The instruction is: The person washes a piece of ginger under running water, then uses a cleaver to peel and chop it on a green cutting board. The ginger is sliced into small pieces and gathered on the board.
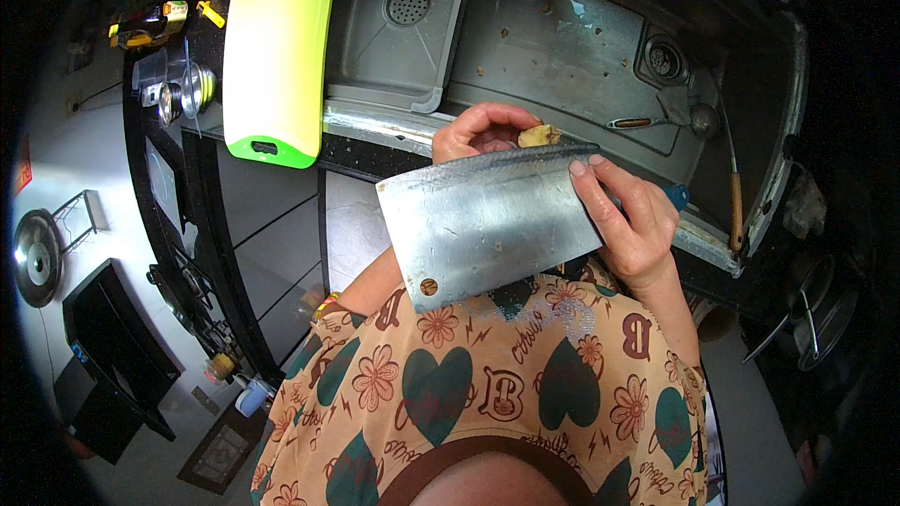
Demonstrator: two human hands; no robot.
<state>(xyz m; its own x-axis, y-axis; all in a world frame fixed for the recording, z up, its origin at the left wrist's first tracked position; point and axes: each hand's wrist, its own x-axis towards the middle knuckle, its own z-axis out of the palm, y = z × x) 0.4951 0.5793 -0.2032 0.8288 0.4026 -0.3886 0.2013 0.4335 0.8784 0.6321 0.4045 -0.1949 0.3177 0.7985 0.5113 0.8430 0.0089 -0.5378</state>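
In my right hand [637, 230] is a broad steel cleaver [487, 225], its blade lying across my front with a small round hole near one corner. The fingers grip it at the right end of the blade, and the cleaver's handle is mostly hidden by the hand. Behind the blade's far edge, my left hand [483, 131] has its fingers curled around a small yellowish knobbly piece of ginger [539, 136]. The ginger is close to the edge near the blade's right half; whether they touch I cannot tell. The left palm and wrist are partly covered by the blade.
A metal sink [441, 98] with two drains lies just beyond my hands, brown scraps scattered in it. A ladle [735, 178] and a spatula [633, 122] rest at its right. Left of it is a green-edged cutting board [277, 47]; small jars [197, 86] stand beside the board.
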